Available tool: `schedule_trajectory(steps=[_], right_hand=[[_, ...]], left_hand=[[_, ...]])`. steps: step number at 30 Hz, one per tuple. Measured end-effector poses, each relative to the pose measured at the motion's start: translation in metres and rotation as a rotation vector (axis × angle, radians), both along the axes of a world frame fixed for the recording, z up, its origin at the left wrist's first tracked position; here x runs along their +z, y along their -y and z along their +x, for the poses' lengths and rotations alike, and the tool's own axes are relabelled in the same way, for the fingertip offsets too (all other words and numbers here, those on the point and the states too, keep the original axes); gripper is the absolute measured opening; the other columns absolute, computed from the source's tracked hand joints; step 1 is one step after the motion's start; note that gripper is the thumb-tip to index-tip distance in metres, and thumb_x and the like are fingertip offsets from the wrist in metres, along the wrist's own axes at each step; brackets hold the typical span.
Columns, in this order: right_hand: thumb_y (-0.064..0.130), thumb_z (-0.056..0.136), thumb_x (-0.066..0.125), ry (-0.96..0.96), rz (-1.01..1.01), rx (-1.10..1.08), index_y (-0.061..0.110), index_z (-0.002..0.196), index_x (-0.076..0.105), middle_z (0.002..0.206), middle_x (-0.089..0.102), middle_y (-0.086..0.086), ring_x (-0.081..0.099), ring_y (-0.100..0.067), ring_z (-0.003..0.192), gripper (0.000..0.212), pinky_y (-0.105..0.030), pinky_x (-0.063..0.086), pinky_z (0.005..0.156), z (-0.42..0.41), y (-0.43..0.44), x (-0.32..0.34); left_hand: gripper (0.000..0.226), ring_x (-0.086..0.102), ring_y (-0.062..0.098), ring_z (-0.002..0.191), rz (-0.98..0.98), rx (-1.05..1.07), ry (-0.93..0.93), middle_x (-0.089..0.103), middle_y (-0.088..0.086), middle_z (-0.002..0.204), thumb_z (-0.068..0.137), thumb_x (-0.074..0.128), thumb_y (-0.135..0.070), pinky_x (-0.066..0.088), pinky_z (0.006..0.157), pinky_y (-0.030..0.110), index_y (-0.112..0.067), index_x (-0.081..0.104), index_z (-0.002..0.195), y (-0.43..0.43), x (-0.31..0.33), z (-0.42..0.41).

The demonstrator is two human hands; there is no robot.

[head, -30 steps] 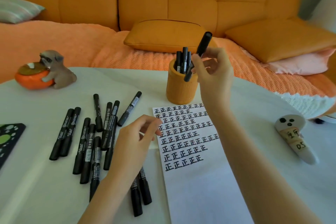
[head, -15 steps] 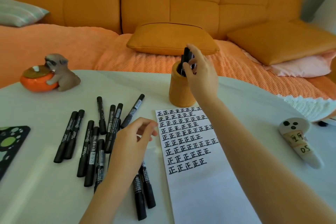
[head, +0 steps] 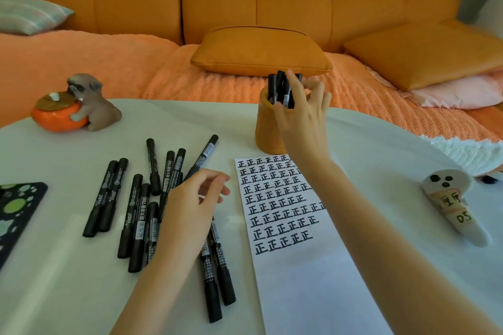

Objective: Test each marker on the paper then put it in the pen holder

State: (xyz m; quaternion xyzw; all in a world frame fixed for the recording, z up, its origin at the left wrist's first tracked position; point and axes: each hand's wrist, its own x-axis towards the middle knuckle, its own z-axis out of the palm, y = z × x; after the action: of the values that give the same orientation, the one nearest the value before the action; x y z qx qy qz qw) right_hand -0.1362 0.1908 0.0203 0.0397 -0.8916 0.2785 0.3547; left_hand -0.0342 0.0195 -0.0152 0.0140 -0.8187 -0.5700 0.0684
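Now reaches forward with the right arm, forearm slanting over the upper right corner of the paper (head: 294,266), wrist lifted off the tabletop (head: 68,294). Holds the right grip (head: 302,119) against the front of the orange pen holder (head: 268,130), back of the hand toward the camera. Sets thumb low and forefinger high on either side of one labelled marker (head: 285,99), upright in the holder among several other black markers (head: 272,87). Fans the remaining fingers (head: 319,98) out to the right, apart from one another. Cannot tell whether pinching that marker or merely touching it.

Extends the left arm in from the lower edge, left grip (head: 190,207) over the scatter of loose markers (head: 136,215) lying flat on the tabletop just left of the paper. Curls those fingers loosely, thumb and forefinger tips pointing toward the paper's left edge, nothing between them: released, grasping no marker. Covers parts of several markers with palm and wrist; cannot tell whether resting on them or hovering just above.

On the paper's upper part, rows of one repeated handwritten black character; below, blank white. At the tabletop's far left, a dog figurine (head: 92,103) hugging an orange pot; at the right, a white ghost-shaped object (head: 449,207) on its side, well apart from the paper.
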Motion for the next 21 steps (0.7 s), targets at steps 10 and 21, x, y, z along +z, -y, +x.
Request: schedule_trajectory(steps=[10, 21], right_hand=[[0.047, 0.088, 0.056, 0.882, 0.041, 0.350, 0.020, 0.096, 0.061, 0.078, 0.060, 0.004, 0.061, -0.018, 0.078, 0.029, -0.029, 0.046, 0.069, 0.137, 0.052, -0.026], [0.033, 0.085, 0.056, 0.901, 0.054, 0.275, 0.007, 0.084, 0.054, 0.079, 0.059, -0.006, 0.056, -0.023, 0.070, 0.027, -0.032, 0.045, 0.062, 0.141, 0.061, -0.028]], left_hand=[[0.018, 0.060, 0.001, 0.066, -0.028, 0.051, -0.041, 0.067, -0.009, 0.073, 0.094, 0.051, -0.016, 0.048, 0.067, 0.022, -0.022, 0.066, 0.088, 0.004, -0.001, -0.003], [0.017, 0.061, -0.002, 0.068, -0.049, 0.031, -0.001, 0.068, -0.010, 0.076, 0.094, 0.052, -0.014, 0.051, 0.069, 0.026, -0.022, 0.067, 0.092, 0.007, -0.004, -0.002]])
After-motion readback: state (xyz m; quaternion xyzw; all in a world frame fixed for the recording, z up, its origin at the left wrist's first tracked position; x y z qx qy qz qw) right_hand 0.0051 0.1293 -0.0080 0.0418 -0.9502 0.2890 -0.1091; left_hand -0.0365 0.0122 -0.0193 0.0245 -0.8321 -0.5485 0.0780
